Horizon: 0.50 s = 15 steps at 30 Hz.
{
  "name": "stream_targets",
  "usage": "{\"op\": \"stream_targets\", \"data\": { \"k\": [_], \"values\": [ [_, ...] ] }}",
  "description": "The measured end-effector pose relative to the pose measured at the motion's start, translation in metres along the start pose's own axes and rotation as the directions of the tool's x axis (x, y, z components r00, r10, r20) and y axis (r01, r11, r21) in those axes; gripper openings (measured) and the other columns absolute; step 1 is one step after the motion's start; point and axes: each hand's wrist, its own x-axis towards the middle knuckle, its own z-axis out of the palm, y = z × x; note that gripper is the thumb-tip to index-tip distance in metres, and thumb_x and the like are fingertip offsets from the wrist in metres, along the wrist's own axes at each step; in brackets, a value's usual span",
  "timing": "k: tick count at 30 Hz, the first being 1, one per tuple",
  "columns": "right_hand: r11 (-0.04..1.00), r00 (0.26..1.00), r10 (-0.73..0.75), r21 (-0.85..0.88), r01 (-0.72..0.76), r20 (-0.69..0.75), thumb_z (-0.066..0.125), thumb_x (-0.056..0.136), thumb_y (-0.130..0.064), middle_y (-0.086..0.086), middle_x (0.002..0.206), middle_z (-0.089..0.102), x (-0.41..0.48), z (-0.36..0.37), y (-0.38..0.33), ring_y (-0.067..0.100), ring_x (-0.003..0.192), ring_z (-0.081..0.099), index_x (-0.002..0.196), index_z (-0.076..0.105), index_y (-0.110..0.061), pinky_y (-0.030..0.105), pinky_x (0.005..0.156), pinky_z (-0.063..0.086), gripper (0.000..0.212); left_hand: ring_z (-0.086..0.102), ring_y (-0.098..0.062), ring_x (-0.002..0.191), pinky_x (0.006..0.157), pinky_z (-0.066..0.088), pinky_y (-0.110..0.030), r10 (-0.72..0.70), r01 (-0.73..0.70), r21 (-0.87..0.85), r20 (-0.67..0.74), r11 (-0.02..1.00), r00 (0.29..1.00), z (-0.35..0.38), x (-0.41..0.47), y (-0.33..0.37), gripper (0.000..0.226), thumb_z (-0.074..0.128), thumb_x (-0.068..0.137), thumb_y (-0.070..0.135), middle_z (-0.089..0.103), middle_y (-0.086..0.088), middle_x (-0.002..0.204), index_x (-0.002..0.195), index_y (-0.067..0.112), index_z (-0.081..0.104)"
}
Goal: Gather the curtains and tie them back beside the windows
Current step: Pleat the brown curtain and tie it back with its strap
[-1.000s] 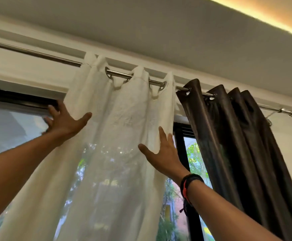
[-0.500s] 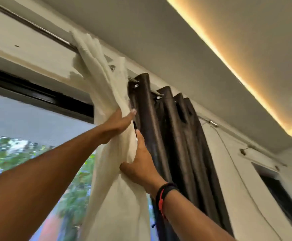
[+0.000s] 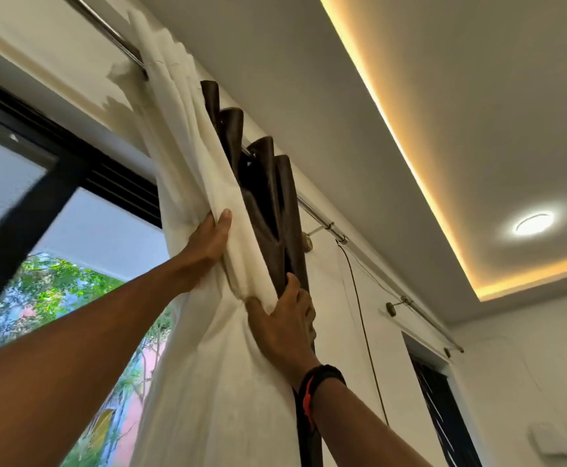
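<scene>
A white sheer curtain (image 3: pixel 194 183) hangs bunched in tight folds from a metal rod (image 3: pixel 107 30). Pressed against its right side is a dark brown curtain (image 3: pixel 268 197), also gathered on the same rod. My left hand (image 3: pixel 208 241) grips the white folds from the left, thumb on the front. My right hand (image 3: pixel 285 318), lower down, clasps the white curtain's right edge together with the brown curtain; its fingers wrap behind the fabric and are hidden. A black and red band sits on that wrist.
The black-framed window (image 3: pixel 56 170) is uncovered at the left, with trees outside. A thin cord (image 3: pixel 359 298) hangs on the wall right of the curtains. Rod brackets (image 3: pixel 322 229) stick out of the wall. A second dark window (image 3: pixel 440 406) lies far right.
The white curtain went from spread across the window to bunched against the brown one. Both hands slid right and closed on the fabric; the view turned right.
</scene>
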Motion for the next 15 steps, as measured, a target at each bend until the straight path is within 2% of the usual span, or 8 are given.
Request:
{"op": "stream_targets", "data": {
  "k": [2, 3, 7, 11, 13, 15],
  "values": [
    [0.997, 0.997, 0.078, 0.023, -0.079, 0.012, 0.051, 0.089, -0.054, 0.009, 0.158, 0.012, 0.01, -0.002, 0.029, 0.033, 0.146, 0.007, 0.152, 0.004, -0.024, 0.058, 0.114, 0.014, 0.085, 0.045, -0.023, 0.125, 0.105, 0.037, -0.037, 0.013, -0.013, -0.017, 0.048, 1.0, 0.999, 0.029, 0.002, -0.018, 0.057, 0.029, 0.1, 0.054, 0.042, -0.002, 0.146, 0.149, 0.026, 0.027],
    [0.992, 0.993, 0.113, 0.052, -0.114, 0.035, 0.05, 0.089, -0.057, 0.011, 0.157, 0.016, 0.014, -0.002, 0.045, 0.034, 0.145, 0.011, 0.152, 0.003, -0.025, 0.058, 0.114, 0.016, 0.085, 0.045, -0.02, 0.123, 0.102, 0.037, -0.035, 0.021, -0.018, -0.034, 0.065, 0.999, 0.998, 0.043, 0.002, -0.028, 0.057, 0.029, 0.1, 0.054, 0.042, -0.001, 0.146, 0.149, 0.026, 0.027],
    [0.971, 0.978, 0.154, 0.161, -0.177, 0.143, 0.047, 0.092, -0.056, 0.013, 0.142, 0.045, 0.038, -0.009, 0.118, 0.034, 0.128, 0.045, 0.152, 0.004, -0.024, 0.047, 0.107, 0.037, 0.08, 0.044, -0.016, 0.12, 0.098, 0.035, -0.031, 0.057, -0.053, -0.04, 0.117, 0.998, 0.991, 0.107, 0.005, -0.072, 0.054, 0.03, 0.101, 0.051, 0.042, 0.005, 0.138, 0.15, 0.028, 0.023],
    [0.979, 0.986, 0.115, 0.153, -0.133, 0.121, 0.047, 0.096, -0.043, 0.004, 0.12, 0.057, 0.069, -0.009, 0.179, 0.026, 0.109, 0.057, 0.135, 0.035, -0.018, 0.044, 0.098, 0.047, 0.048, 0.044, -0.006, 0.113, 0.091, 0.034, -0.018, 0.204, -0.198, -0.059, 0.127, 0.979, 0.971, 0.17, 0.01, -0.116, 0.04, 0.033, 0.104, 0.039, 0.044, 0.019, 0.123, 0.143, 0.034, 0.028],
    [0.988, 0.993, 0.087, 0.121, -0.097, 0.079, 0.045, 0.096, -0.035, 0.002, 0.114, 0.058, 0.085, -0.011, 0.209, 0.024, 0.105, 0.057, 0.125, 0.043, -0.019, 0.044, 0.096, 0.048, 0.033, 0.043, -0.006, 0.117, 0.085, 0.035, -0.007, 0.24, -0.243, 0.004, 0.147, 0.97, 0.96, 0.201, 0.019, -0.138, 0.043, 0.035, 0.104, 0.034, 0.044, 0.015, 0.128, 0.146, 0.026, 0.03],
    [0.993, 0.993, 0.101, 0.062, -0.105, 0.057, 0.044, 0.096, -0.03, 0.004, 0.118, 0.059, 0.105, -0.013, 0.246, 0.026, 0.108, 0.056, 0.123, 0.045, -0.021, 0.044, 0.097, 0.047, 0.028, 0.038, -0.006, 0.121, 0.088, 0.03, -0.003, 0.232, -0.255, 0.093, 0.21, 0.962, 0.95, 0.235, 0.031, -0.163, 0.051, 0.036, 0.104, 0.032, 0.042, 0.005, 0.141, 0.151, 0.019, 0.022]
  ]
}}
